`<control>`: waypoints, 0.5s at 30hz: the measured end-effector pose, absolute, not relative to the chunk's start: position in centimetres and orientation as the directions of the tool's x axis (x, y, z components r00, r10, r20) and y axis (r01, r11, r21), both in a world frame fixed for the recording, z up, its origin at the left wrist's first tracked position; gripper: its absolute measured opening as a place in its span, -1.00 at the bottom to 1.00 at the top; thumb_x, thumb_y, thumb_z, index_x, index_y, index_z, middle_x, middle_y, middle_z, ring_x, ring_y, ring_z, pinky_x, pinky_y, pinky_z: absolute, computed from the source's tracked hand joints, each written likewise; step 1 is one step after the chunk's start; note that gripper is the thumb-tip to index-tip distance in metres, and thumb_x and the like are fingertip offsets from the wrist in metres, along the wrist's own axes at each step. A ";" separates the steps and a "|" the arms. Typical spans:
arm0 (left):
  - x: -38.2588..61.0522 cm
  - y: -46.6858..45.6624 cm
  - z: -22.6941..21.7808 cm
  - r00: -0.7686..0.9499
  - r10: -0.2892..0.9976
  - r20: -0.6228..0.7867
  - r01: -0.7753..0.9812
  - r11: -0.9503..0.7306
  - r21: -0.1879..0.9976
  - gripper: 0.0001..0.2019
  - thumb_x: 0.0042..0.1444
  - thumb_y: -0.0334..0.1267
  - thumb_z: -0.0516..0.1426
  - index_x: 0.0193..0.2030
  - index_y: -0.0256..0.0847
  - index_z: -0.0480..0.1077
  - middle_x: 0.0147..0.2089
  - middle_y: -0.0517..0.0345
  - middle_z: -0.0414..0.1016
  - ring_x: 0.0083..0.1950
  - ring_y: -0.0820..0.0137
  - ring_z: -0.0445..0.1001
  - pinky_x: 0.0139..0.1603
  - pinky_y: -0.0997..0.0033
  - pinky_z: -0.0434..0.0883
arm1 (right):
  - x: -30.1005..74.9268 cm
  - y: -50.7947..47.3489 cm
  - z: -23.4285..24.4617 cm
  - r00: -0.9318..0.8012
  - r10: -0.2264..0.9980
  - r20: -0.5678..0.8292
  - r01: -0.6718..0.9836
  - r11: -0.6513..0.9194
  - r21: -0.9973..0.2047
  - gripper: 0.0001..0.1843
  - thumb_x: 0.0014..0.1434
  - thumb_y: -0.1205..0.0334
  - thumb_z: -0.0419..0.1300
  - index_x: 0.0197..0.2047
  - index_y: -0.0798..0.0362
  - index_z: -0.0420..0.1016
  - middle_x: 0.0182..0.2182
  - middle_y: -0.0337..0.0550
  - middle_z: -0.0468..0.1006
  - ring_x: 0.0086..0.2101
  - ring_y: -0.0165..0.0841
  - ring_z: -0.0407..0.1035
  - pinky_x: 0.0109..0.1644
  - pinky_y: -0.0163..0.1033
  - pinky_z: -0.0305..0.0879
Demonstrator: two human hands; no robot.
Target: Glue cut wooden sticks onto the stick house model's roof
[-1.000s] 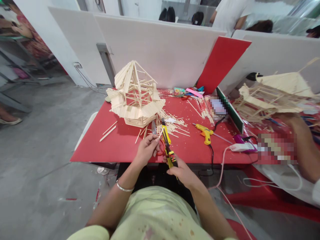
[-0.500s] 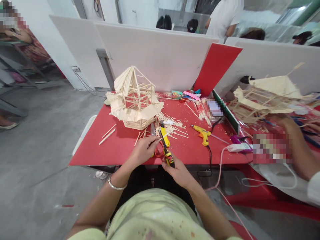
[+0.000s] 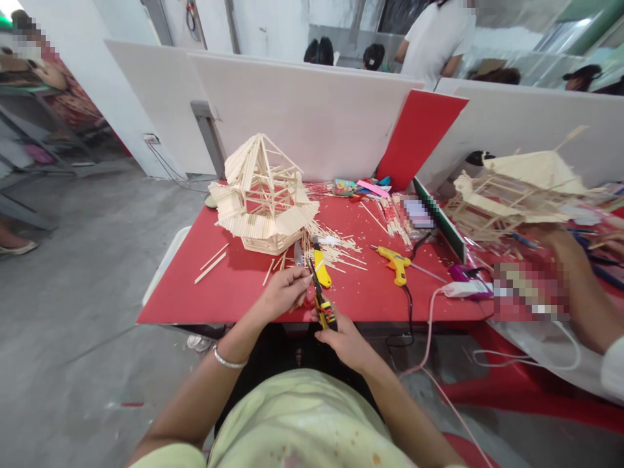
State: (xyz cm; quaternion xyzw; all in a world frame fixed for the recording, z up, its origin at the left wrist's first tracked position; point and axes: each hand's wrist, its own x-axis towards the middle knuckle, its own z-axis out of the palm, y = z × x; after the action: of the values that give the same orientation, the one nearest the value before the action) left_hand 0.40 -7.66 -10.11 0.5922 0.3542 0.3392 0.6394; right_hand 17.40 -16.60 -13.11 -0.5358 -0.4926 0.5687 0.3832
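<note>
My left hand (image 3: 285, 290) is closed in a pinch on a thin wooden stick (image 3: 318, 268), whose end reaches across the jaws of a tool. That tool is a pair of pliers (image 3: 325, 311) with black and yellow handles, and my right hand (image 3: 347, 339) is wrapped around it. The jaws point away from me; whether they touch the stick I cannot tell. Just beyond them lies a yellow utility knife (image 3: 322, 268). Behind my left hand stands a tower-like model (image 3: 268, 221) built of wooden sticks, with loose sticks (image 3: 344, 250) scattered at its right.
A yellow glue gun (image 3: 397, 263) lies on the red table (image 3: 170, 292), its cord hanging over the front edge. White boards (image 3: 302, 117) stand behind. At right, past a green divider (image 3: 441, 221), another person's arm (image 3: 580, 286) reaches toward a second stick model (image 3: 517, 195).
The pliers and my right hand have shifted slightly left. My left fingers have changed their hold a little, and the stick now shows farther past the jaws.
</note>
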 end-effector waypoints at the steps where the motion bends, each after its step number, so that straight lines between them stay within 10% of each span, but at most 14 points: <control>1: 0.2 -7.5 -10.1 0.539 0.839 -0.073 -0.031 0.106 0.994 -0.68 0.21 0.03 0.12 -0.30 -0.23 0.34 -0.65 0.30 0.32 -0.75 0.60 0.12 -0.71 0.57 0.03 | 17.5 -16.6 -13.0 -0.136 0.959 -0.248 0.084 -0.239 -0.967 -0.28 -0.08 0.36 0.21 0.22 -0.02 0.34 -0.09 -0.17 0.54 -0.03 -0.20 0.40 0.12 -0.07 0.29; 10: -0.1 -7.2 -10.1 0.533 0.836 -0.133 -0.116 0.228 0.967 -0.68 0.15 0.01 0.19 -0.31 -0.25 0.36 -0.66 0.30 0.35 -0.77 0.61 0.13 -0.73 0.59 0.01 | 17.5 -16.9 -12.7 -0.146 0.945 -0.291 0.074 -0.283 -0.956 -0.29 -0.12 0.37 0.21 0.18 0.00 0.41 -0.05 -0.16 0.56 0.00 -0.17 0.39 0.15 -0.05 0.27; 15: -3.7 -7.4 -5.7 0.050 0.975 0.214 -0.063 -0.211 0.975 -0.75 0.19 -0.06 0.18 -0.31 -0.24 0.42 -0.44 0.14 0.51 -0.53 0.53 0.40 -0.54 0.56 0.25 | 18.4 -17.0 -12.3 -0.129 0.947 -0.295 0.067 -0.289 -0.955 -0.43 -0.08 0.30 0.25 0.07 0.03 0.47 -0.02 -0.12 0.56 0.07 -0.12 0.37 0.20 -0.03 0.24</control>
State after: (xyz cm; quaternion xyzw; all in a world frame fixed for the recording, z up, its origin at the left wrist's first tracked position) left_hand -3.66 -7.42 -5.70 0.5499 0.4147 0.5506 0.4716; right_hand 18.36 -16.96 -12.28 -0.5445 -0.4655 0.5899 0.3727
